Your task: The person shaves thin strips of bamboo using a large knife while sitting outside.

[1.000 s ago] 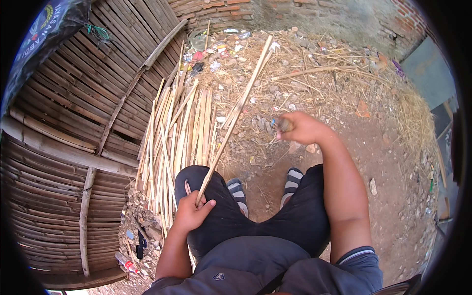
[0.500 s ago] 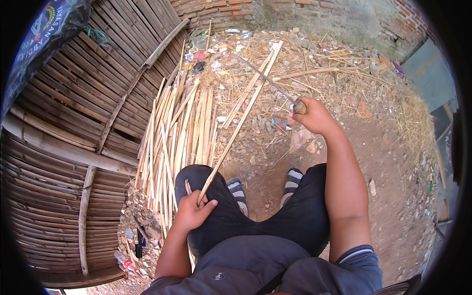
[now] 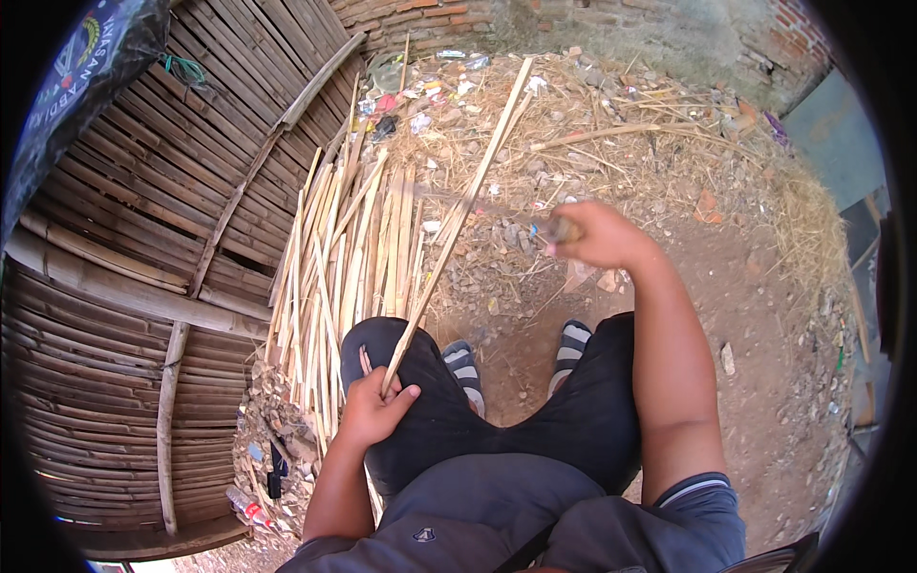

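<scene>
A long pale bamboo strip (image 3: pixel 457 224) slants away from my left thigh toward the far ground. My left hand (image 3: pixel 375 413) is closed round its near end, resting by the thigh. Out in front and to the right, my right hand (image 3: pixel 607 235) grips the wooden handle of a long-bladed knife (image 3: pixel 565 229). Its blade is smeared by motion; it points left across the strip. Whether blade and strip touch, I cannot tell. Many more bamboo strips (image 3: pixel 368 253) lie in a pile beyond and left of my left knee.
A woven bamboo wall (image 3: pixel 124 191) stands along the left, with a dark printed tarp (image 3: pixel 91 81) at its top. A brick wall (image 3: pixel 573 33) closes the far side. Rubble, litter and dry straw (image 3: pixel 611 115) cover the far ground. My sandalled feet (image 3: pixel 463 372) are between.
My right hand has come down slightly and the knife's blade has swung down and to the left. The bamboo strip's far end has shifted a little left and away.
</scene>
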`<state>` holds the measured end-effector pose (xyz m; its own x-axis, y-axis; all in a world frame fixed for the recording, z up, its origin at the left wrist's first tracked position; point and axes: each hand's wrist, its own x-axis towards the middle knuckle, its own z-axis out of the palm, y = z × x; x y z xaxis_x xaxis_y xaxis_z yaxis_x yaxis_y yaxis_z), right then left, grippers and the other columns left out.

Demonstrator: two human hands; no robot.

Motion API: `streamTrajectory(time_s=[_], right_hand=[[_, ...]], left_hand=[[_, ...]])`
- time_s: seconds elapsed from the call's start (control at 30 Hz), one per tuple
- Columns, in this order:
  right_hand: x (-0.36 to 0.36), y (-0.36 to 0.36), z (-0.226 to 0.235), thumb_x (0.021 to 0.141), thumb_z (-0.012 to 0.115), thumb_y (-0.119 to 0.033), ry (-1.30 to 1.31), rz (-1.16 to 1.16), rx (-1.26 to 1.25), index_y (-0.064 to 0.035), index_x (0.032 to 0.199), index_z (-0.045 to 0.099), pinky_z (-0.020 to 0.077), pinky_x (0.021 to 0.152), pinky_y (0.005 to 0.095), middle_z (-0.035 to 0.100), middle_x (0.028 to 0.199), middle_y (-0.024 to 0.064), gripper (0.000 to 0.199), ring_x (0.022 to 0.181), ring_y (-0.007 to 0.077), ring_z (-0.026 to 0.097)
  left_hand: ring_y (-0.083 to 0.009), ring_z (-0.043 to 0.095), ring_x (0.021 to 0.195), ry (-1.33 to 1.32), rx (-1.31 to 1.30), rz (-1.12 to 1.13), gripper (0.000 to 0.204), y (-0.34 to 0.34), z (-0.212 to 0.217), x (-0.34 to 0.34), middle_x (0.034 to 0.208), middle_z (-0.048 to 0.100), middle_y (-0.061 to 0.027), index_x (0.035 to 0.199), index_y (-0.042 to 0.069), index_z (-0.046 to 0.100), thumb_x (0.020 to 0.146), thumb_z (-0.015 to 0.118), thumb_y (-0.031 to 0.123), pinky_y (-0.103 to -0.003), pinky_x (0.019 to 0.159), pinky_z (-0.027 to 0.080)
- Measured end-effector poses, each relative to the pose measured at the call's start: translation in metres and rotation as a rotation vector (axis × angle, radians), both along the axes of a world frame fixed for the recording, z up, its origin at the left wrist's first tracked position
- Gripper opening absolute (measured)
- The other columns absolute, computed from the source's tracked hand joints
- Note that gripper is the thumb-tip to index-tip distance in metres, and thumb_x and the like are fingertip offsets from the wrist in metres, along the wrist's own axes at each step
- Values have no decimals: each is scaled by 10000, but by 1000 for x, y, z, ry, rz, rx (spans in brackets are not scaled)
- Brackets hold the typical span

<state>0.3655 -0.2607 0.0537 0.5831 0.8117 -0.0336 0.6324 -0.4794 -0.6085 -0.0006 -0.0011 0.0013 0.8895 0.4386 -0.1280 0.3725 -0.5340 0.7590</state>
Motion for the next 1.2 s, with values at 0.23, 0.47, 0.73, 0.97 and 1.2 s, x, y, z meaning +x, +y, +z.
streamTrajectory(time_s=[0.23, 0.47, 0.73, 0.97, 1.2], right_hand=[[12, -13, -8, 853, 839, -359, 103, -206, 99, -46, 1159, 726, 551, 910, 463, 749, 1037, 203, 452, 1000, 372, 720], [-36, 32, -2, 844, 844, -377, 117, 331, -183, -67, 1176, 731, 539, 945, 467, 747, 1095, 202, 467, 1073, 375, 711], [18, 1, -25, 848, 850, -359, 182, -236, 64, -37, 1149, 730, 541, 944, 444, 756, 1097, 182, 457, 1053, 317, 719], [-4, 11, -18, 854, 833, -401, 200, 62, -72, -35, 1150, 725, 546, 946, 436, 743, 1119, 195, 483, 1066, 346, 711], [-34, 33, -6, 854, 840, -374, 147, 336, -190, -39, 1142, 716, 539, 908, 435, 739, 1104, 186, 459, 1013, 315, 703]], left_hand=[[-109, 452, 533, -3, 9, -21, 354, -1, 2, 4, 584, 500, -5, 808, 40, 584, 907, 855, 246, -327, 511, 387], [-107, 458, 532, 13, -5, -8, 353, 1, -2, 0, 583, 505, -5, 814, 39, 589, 905, 857, 250, -325, 511, 389], [-122, 474, 525, 27, 37, -16, 354, -4, 4, 5, 581, 512, -14, 821, 34, 592, 899, 859, 254, -330, 516, 400], [-110, 459, 529, 5, 5, -5, 349, -1, -2, 3, 581, 503, -7, 828, 34, 597, 903, 856, 255, -328, 513, 395], [-103, 447, 529, -16, 20, -26, 346, 0, -2, 0, 578, 494, -2, 813, 39, 589, 909, 851, 243, -324, 508, 383]])
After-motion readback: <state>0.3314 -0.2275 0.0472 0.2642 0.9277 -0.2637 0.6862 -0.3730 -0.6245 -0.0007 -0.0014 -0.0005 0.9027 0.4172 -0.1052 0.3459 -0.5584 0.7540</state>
